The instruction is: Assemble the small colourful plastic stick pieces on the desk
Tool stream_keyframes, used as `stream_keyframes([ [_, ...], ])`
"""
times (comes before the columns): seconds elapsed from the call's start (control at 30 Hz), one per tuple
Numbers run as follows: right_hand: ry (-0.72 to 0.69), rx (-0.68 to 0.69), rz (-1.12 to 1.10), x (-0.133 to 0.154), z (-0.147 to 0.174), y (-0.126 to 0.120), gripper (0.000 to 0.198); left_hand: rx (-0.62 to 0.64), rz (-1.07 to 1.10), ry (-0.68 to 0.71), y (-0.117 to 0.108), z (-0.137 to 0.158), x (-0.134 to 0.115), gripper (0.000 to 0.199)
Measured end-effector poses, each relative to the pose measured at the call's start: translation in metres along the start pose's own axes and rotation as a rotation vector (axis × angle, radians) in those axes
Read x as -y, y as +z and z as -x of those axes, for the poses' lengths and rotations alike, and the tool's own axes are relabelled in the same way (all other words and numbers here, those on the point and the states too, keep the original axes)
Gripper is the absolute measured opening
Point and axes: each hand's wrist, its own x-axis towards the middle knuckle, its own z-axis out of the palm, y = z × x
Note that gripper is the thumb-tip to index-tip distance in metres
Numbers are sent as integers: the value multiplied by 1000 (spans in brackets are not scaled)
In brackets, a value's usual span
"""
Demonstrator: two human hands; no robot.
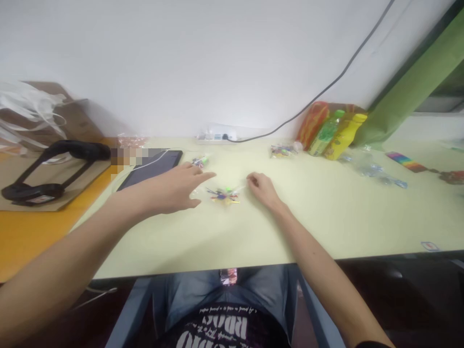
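On the pale yellow table (232, 241), a small bundle of coloured pieces (224, 195) lies between my hands, in what looks like a clear plastic bag. The pieces are blue, red, green and yellow, too blurred to name. My left hand (177, 186) hovers just left of them, fingers spread and holding nothing. To the right, my right hand (263, 188) rests by the table surface with fingers curled in a pinch. A pale, see-through edge of the bag runs to its fingertips. Behind my left hand sits another small packet of coloured pieces (200, 160).
A dark tablet (154, 166) with a white cable lies left; a black frame-like object (54, 171) sits on cardboard. By the wall are a power strip (216, 134), another packet (282, 151), a green bottle (328, 133) and a yellow bottle (346, 137). Clear plastic wrappers (373, 169) lie right.
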Motion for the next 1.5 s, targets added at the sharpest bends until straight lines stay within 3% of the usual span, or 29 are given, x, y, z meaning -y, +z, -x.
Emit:
stream_keyframes([
  [0.2, 7, 28, -84, 10, 3, -2, 37, -12, -7, -56, -7, 17, 14, 82],
  [0.33, -82, 83, -107, 20, 8, 1, 47, 21, -67, -126, -23, 33, 30, 79],
  [0.43, -148, 161, -35, 25, 11, 2, 51, 34, -15, -182, -23, 43, 46, 79],
  [0.6, -224, 181, 183, 39, 19, -3, 59, 34, 82, -289, 25, 59, 61, 76],
  [0.8, -412, 287, 369, 68, 32, 3, 56, 38, 176, -389, 77, 65, 44, 93],
  [0.9, -433, 360, 373, 69, 36, 7, 49, -87, 190, -377, 90, 51, 36, 77],
  [1.0, -448, 390, 359, 62, 41, 3, 46, -126, 153, -343, 104, 30, 31, 67],
  [1.3, -477, 416, 372, 60, 66, -14, 45, -92, 126, -219, 134, -28, 19, 77],
  [1.5, -457, 455, 371, 66, 69, -10, 45, -194, 163, -119, 143, -82, 32, 84],
])
